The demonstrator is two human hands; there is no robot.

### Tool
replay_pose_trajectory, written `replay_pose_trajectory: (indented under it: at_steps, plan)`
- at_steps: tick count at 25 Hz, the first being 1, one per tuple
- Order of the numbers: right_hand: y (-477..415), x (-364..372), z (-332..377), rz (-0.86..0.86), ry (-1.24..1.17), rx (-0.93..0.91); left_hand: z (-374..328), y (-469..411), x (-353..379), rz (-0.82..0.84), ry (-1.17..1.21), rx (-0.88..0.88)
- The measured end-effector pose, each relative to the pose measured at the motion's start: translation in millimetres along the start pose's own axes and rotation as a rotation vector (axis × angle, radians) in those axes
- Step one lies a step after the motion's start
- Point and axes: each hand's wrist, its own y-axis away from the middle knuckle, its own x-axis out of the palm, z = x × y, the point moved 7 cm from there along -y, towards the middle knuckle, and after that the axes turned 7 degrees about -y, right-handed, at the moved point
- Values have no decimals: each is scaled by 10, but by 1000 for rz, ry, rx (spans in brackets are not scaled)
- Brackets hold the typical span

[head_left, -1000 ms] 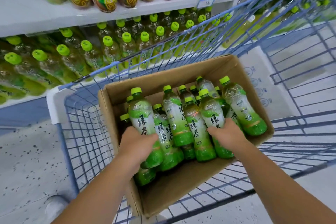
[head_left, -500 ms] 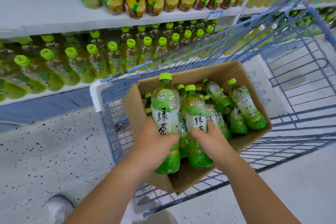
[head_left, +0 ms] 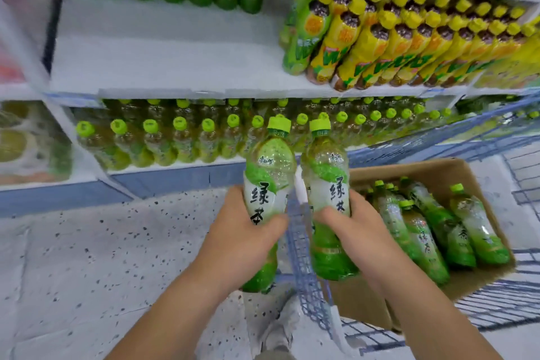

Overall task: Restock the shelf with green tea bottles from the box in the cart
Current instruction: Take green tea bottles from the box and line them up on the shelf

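Left bottle (head_left: 267, 172) label partly covered by the left hand (head_left: 242, 238), right bottle (head_left: 325, 166) middle by the right hand (head_left: 353, 231), shelf bottles (head_left: 178, 140) above the hands blurred, cart (head_left: 306, 278) cut off beyond the right hand

The left bottle (head_left: 268, 184) and the right bottle (head_left: 327, 172) are clear, glossy plastic, each wrapped in a shiny printed film. Their caps (head_left: 279, 125) are matt green plastic. The box (head_left: 409, 172) is brown cardboard, dull and slightly rough. The cart (head_left: 306, 280) is metal wire under a smooth blue coating. The floor (head_left: 102, 257) looks like smooth, speckled terrazzo. The shelf (head_left: 163, 52) is white, smooth and matt. The yellow bottles (head_left: 380, 47) at its right edge wear glossy plastic wrap.
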Motion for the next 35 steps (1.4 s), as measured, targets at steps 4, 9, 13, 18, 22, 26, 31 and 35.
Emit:
replay_pose_trajectory:
  at_steps: [4, 9, 13, 18, 22, 26, 31, 35]
  plan:
    - [-73, 936, 288, 57, 17, -26, 280, -79, -933, -96, 28, -27]
    - [-342, 1854, 529, 98, 38, -56, 499, -294, -1881, -244, 52, -26]
    - [-720, 2290, 732, 133, 54, -96, 417, -657, -2386, -405, 43, 14]
    - [-1218, 2507, 1213, 157, 25, -213, 45, -1125, -2814, -549, -30, 88]
    - [-1588, 2660, 1628, 163, 34, -329, -225, -1502, -3095, -587, -119, 178]
    - [-1949, 2869, 1935, 125, -17, -462, -373, -1856, -3358, -630, -169, 269]
    - [-2290, 3138, 2241, 132, -111, -640, -507, -2237, -3577, -689, -142, 456]
    - [-2520, 3335, 2324, 122, -193, -761, -433, -2521, -3616, -740, -82, 642]
